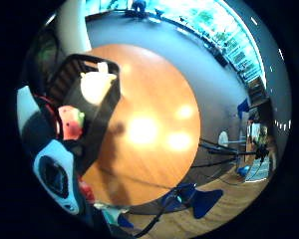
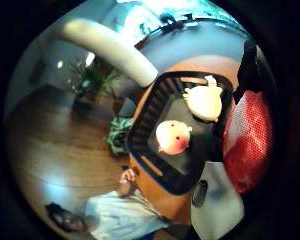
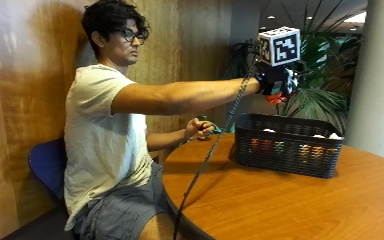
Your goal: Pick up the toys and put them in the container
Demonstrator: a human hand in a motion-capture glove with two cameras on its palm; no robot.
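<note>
I sit at the round wooden table (image 3: 272,200), and the black slatted plastic basket (image 3: 288,145) stands on it before me, near the edge. Inside it a pale yellow plush toy (image 2: 204,100) and a pink round plush toy (image 2: 172,137) lie side by side. My gloved right hand (image 3: 277,82) hangs above the basket, with a red mesh toy (image 2: 247,140) in it. My bare left hand (image 3: 198,129) is at the table's edge, beside the basket.
</note>
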